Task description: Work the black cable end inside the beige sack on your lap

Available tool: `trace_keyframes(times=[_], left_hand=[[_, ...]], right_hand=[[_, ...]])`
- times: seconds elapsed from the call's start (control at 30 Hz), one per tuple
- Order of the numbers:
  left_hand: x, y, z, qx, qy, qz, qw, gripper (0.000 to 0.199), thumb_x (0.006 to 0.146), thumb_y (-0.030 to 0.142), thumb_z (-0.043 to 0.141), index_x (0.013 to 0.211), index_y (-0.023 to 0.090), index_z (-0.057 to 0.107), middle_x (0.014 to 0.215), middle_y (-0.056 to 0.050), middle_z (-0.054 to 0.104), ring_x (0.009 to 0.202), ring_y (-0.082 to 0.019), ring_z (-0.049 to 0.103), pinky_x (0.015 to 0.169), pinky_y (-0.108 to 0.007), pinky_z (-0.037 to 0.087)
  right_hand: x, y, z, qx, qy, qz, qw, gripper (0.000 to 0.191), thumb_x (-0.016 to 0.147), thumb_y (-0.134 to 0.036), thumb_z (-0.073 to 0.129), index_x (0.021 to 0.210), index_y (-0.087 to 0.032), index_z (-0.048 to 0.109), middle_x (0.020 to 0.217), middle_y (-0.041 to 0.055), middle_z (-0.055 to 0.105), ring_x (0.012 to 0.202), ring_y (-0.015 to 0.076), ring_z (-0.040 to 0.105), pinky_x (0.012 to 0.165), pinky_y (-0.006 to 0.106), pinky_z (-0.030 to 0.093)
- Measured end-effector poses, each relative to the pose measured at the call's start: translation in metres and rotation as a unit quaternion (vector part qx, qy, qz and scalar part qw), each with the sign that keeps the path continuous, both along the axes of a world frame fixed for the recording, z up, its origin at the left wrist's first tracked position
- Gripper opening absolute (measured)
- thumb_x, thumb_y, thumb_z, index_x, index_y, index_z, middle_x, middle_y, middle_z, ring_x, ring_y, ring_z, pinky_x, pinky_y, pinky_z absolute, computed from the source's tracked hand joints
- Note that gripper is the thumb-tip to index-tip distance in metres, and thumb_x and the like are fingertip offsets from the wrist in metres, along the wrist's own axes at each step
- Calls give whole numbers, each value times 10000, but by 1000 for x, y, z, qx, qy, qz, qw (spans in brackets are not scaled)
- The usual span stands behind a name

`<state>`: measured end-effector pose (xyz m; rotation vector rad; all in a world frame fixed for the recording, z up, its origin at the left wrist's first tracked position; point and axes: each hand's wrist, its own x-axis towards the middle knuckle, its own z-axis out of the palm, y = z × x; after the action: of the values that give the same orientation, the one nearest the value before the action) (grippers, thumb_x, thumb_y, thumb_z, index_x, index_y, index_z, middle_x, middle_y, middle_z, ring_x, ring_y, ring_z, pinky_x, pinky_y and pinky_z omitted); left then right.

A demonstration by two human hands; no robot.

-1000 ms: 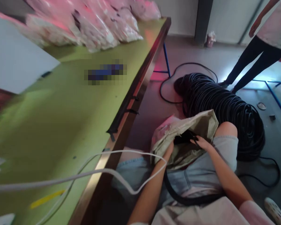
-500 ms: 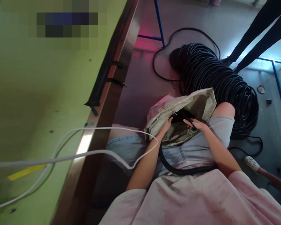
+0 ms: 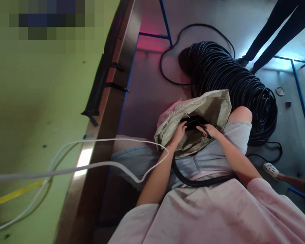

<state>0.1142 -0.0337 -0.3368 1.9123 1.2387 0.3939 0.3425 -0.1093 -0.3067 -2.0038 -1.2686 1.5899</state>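
A woven plastic sack (image 3: 165, 123) lies wide-mouthed across my lap, with dark black material (image 3: 193, 122) inside it. At the left of the sack's mouth, my left hand (image 3: 180, 131) has its fingers curled in against this black material; what they grip is hidden. My right hand (image 3: 210, 130) is closed on a thin black cable (image 3: 205, 130) at the opening's right side. A thicker black hose (image 3: 193, 184) curves over my lap below the sack.
Beyond my knee lies a large bundle of coiled black cable (image 3: 223, 71). A green-topped table (image 3: 53, 101) with a metal edge stands at left, and a white cord (image 3: 112, 164) loops off it. A person's dark-clothed legs (image 3: 271, 34) and another's shoe (image 3: 270, 170) are nearby.
The whole view has shifted slightly, so things sit a little further left and up. Inside the sack my hands have moved slightly, and the black material sits a bit differently.
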Motion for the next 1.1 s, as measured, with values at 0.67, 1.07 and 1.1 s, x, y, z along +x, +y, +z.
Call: trace_keyframes(times=[0.67, 1.07, 1.1], left_hand=[[-13, 7, -10, 101, 88, -118, 984, 462, 1007, 385, 437, 1308, 157, 702, 1107, -140, 705, 1007, -287, 676, 895, -359, 535], [-19, 14, -25, 122, 120, -129, 977, 526, 1026, 426, 393, 1361, 138, 678, 1094, -150, 708, 972, -293, 692, 864, -374, 549], [-19, 14, -25, 120, 118, -127, 978, 523, 1024, 424, 399, 1360, 136, 678, 1098, -151, 709, 978, -295, 691, 874, -377, 549]], right_hand=[[-15, 6, 13, -7, -225, 87, 970, 665, 891, -798, 626, 1052, -176, 797, 1077, 151, 795, 1062, 322, 757, 804, 301, 560], [-17, 9, 1, -44, -224, 29, 973, 573, 832, -553, 803, 1183, -104, 741, 1151, 192, 778, 1109, 332, 751, 826, 310, 592], [-17, 9, 0, -47, -214, 23, 975, 542, 821, -530, 817, 1161, -113, 750, 1145, 181, 782, 1111, 328, 750, 821, 300, 588]])
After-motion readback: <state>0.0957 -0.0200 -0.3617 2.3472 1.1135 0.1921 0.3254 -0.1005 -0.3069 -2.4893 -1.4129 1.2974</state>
